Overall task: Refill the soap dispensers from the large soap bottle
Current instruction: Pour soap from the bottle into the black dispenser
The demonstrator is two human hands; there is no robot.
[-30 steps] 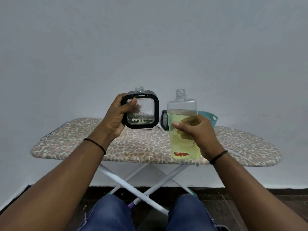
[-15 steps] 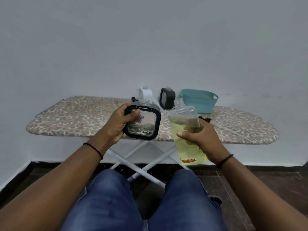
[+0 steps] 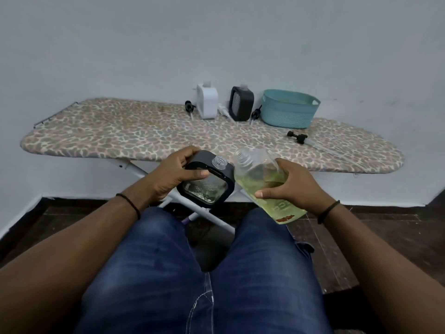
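Note:
My left hand (image 3: 175, 174) grips a black-framed clear soap dispenser (image 3: 207, 184) with its open neck up, held over my lap in front of the ironing board (image 3: 120, 133). My right hand (image 3: 289, 186) grips the large clear soap bottle (image 3: 265, 186), part full of yellow-green soap and uncapped. The bottle tilts left, its mouth close beside the dispenser's neck. A white dispenser (image 3: 207, 103) and a second black dispenser (image 3: 241, 103) stand uncapped at the back of the board.
A teal basket (image 3: 289, 109) sits at the board's back right. Black pump tops lie near the dispensers (image 3: 189, 107) (image 3: 255, 114) and one with a tube lies at the right (image 3: 298, 137). My knees in jeans are below my hands. A wall stands behind the board.
My view has tipped down. Both hands have come lower and toward me, and the large bottle has tilted left so its mouth nears the dispenser's neck.

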